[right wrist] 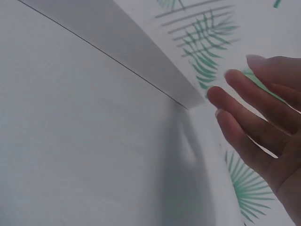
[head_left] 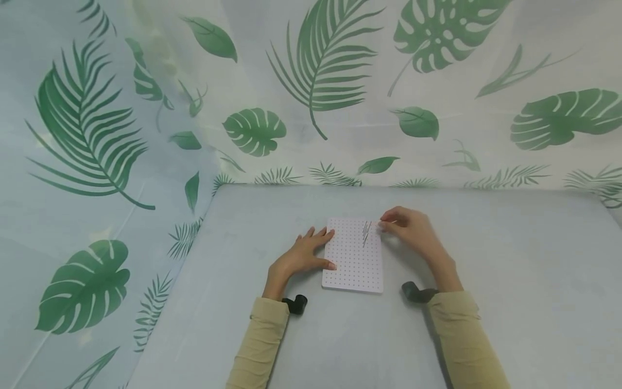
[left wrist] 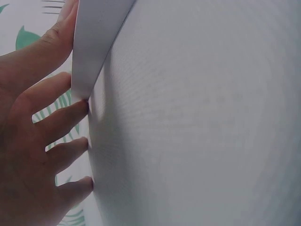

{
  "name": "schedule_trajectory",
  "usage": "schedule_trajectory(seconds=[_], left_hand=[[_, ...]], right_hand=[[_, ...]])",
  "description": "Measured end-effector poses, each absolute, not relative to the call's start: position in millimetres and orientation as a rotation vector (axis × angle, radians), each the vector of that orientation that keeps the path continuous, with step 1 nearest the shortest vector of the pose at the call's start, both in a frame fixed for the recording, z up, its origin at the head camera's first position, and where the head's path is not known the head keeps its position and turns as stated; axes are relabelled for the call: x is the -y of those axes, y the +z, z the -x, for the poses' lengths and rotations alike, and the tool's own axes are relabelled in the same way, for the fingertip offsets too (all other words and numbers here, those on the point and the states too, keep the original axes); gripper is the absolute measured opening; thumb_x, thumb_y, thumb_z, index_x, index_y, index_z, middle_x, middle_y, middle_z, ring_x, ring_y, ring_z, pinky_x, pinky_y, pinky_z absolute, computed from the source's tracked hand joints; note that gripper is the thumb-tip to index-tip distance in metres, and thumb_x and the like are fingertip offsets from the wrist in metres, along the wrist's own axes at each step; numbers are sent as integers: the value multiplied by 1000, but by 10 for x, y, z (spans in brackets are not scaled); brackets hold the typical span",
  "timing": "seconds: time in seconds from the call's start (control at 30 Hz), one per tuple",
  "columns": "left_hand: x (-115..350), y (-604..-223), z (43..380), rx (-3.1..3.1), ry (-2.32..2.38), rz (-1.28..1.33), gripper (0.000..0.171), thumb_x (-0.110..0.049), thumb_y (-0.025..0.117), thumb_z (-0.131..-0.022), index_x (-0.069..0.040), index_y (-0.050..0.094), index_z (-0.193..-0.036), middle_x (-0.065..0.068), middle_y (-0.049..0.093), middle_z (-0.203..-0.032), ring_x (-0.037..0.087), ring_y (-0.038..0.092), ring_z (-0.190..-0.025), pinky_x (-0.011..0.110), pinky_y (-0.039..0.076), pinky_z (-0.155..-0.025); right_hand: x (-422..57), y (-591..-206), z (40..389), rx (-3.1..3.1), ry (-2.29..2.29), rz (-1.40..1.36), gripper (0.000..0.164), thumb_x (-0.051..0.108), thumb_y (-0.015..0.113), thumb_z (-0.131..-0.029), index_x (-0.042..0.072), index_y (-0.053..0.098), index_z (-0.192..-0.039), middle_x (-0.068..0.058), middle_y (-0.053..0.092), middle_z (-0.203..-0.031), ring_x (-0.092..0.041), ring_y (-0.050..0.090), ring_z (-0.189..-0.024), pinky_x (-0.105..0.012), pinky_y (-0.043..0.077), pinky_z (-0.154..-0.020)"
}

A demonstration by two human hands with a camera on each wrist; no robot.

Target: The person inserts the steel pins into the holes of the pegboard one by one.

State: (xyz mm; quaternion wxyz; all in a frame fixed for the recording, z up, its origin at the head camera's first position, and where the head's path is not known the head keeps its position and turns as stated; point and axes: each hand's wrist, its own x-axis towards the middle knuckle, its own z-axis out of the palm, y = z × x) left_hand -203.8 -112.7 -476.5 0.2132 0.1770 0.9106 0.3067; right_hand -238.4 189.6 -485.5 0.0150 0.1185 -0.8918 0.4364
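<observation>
A white, thick pegboard [head_left: 352,273] with rows of small holes lies on the table. Several thin dark pins [head_left: 365,233] stand in it near its upper right corner. My left hand [head_left: 301,255] rests at the board's left edge, fingers spread, thumb over its face. In the left wrist view, fingertips touch the board's side wall [left wrist: 96,42] and the tabletop. Beside the upper right corner is my right hand [head_left: 410,229], thumb and index finger close together. In the right wrist view its fingers are loosely bent and apart, with nothing visible between them.
A pale grey tabletop [head_left: 243,227] surrounds the board. White cloth with green leaf prints [head_left: 340,156] hangs behind and to the left. Dark wrist cameras [head_left: 412,292] stick out from both forearms just above the table.
</observation>
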Motion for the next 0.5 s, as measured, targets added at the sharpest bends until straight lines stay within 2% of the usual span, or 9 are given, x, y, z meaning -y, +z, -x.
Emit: schedule_trajectory(seconds=[0.3,0.4,0.5], left_hand=[[1127,-4761,2043,-2517,843,-488,91,-35,81,-88,-17,32,-163,8,23,-170,34,5,-161,56,3,-130],[1125,-4758,2042,-2518,844,-488,91,-35,81,-88,-17,32,-162,8,24,-170,35,5,-161,57,3,-130],[1124,-4766,2046,-2520,847,-488,91,-35,81,-88,-18,32,-162,8,24,-170,34,5,-161,57,3,-130]], right_hand=[[-2128,-4730,2327,2887,1360,-368,21,21,72,-97,7,74,-113,-12,78,-103,-23,75,-87,-22,50,-80],[-2210,-4727,2323,2909,1317,-379,21,20,71,-98,8,75,-115,-12,77,-107,-25,73,-93,-30,52,-85],[-2310,-4731,2318,2935,1258,-380,22,19,70,-98,9,75,-116,-12,76,-113,-27,70,-99,-36,55,-83]])
